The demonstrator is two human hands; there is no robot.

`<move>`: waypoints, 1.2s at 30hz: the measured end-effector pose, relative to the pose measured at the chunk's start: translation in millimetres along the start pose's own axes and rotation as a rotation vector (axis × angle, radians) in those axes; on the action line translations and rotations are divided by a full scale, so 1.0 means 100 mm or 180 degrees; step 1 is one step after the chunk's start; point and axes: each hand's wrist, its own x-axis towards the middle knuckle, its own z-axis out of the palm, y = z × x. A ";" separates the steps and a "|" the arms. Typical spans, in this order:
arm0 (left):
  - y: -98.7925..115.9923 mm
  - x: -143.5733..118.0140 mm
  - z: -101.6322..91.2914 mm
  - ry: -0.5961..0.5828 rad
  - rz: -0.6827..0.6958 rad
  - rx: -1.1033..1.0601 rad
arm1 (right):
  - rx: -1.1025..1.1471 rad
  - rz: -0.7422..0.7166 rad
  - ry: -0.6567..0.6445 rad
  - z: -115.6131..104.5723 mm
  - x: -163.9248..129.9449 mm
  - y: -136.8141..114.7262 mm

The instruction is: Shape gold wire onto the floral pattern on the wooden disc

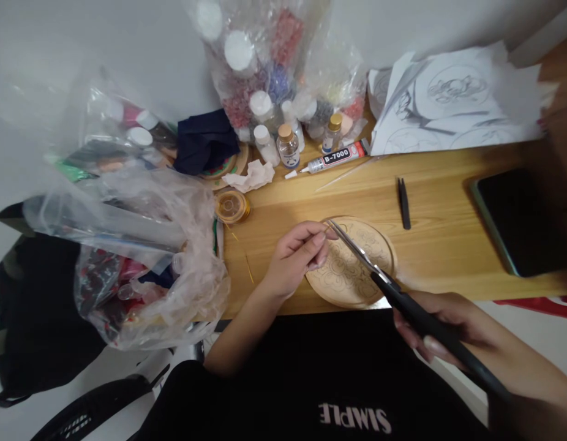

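Note:
My left hand (299, 254) is closed in a pinch above the left side of a round wooden board (352, 293), which has a line drawing of swirls on it. Between thumb and forefinger is a thin gold wire (330, 227), small in the picture. In my right hand (449, 327) is a pair of scissors (416, 312) with black handles, seen edge-on. Their metal blades slant up and left across the board, tips right at the wire by my left fingertips. Whether the blades touch the wire I cannot tell.
A spool of gold wire (231, 205) and a loose wire piece (249, 268) lie left. Behind are a B-7000 glue tube (334, 158), small bottles (289, 150) and drawn paper sheets (449, 101). Black tweezers (403, 205) and a phone (522, 220) lie right. Plastic bags (150, 257) crowd the left.

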 end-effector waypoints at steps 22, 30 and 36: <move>0.05 0.45 -0.10 0.0671 -0.0757 -0.0068 | 0.0627 0.0610 -0.0132 -0.36 0.42 -0.33; 0.11 0.59 -0.09 0.0826 -0.1226 0.0162 | 0.1075 0.0988 -0.0115 -0.60 0.58 -0.48; 0.12 0.67 -0.09 0.0950 -0.1196 0.0417 | 0.1207 0.1001 -0.0181 -0.65 0.62 -0.45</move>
